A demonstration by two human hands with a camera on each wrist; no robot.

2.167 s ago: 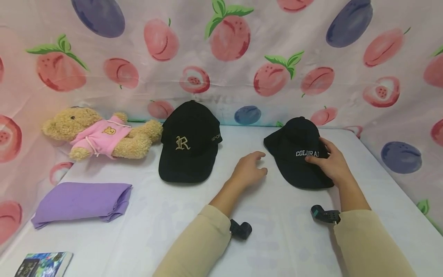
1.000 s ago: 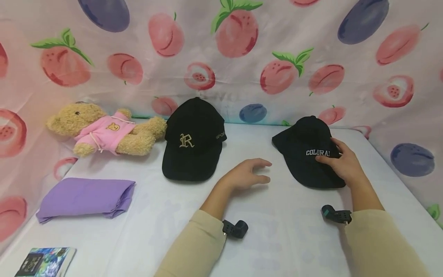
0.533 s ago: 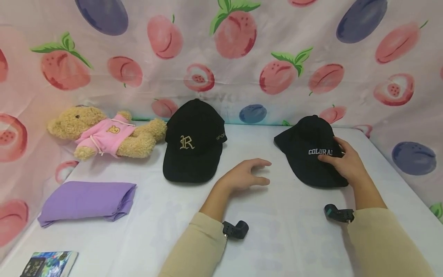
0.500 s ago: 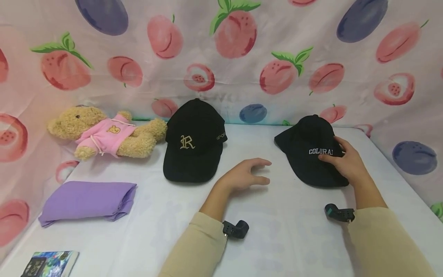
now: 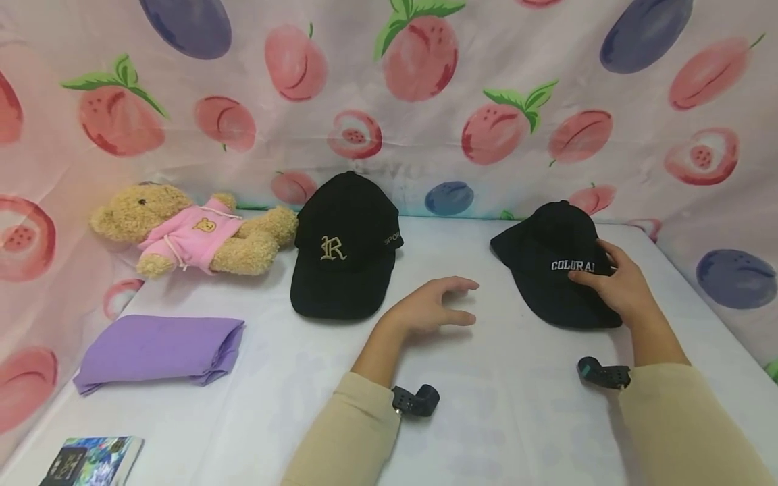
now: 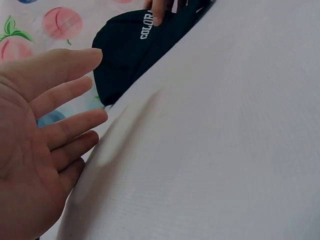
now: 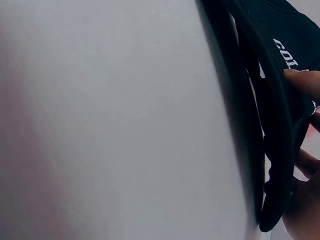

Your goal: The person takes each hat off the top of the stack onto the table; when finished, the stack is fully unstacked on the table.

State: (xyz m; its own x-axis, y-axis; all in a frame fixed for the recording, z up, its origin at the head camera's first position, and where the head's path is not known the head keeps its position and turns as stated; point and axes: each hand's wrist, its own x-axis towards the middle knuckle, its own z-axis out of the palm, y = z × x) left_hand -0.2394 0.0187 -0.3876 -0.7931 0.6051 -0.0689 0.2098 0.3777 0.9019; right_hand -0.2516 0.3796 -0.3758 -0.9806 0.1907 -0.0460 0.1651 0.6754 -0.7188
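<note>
A black baseball cap (image 5: 541,250) with white lettering rests on the white table at the right, brim toward the front. My right hand (image 5: 623,287) grips its right side, the thumb lying on the lettering and the fingers behind. In the right wrist view the cap (image 7: 270,75) shows edge-on beside the thumb. My left hand (image 5: 428,307) hovers over the table between two caps, its fingers apart and relaxed, touching nothing. The left wrist view shows that palm (image 6: 30,145) with nothing in it. Left of it stands another black cap (image 5: 343,250) with a gold letter R.
A teddy bear (image 5: 191,233) in a pink top lies at the back left, its feet against the R cap. Before it sits a folded purple cloth (image 5: 161,351). A small book (image 5: 91,462) lies at the front left corner. A fruit-print curtain (image 5: 413,148) backs the table.
The left hand has drawn slightly back and spread its fingers. My right hand keeps its hold on the lettered cap, which has shifted slightly right relative to the other cap. The view has shifted a little.
</note>
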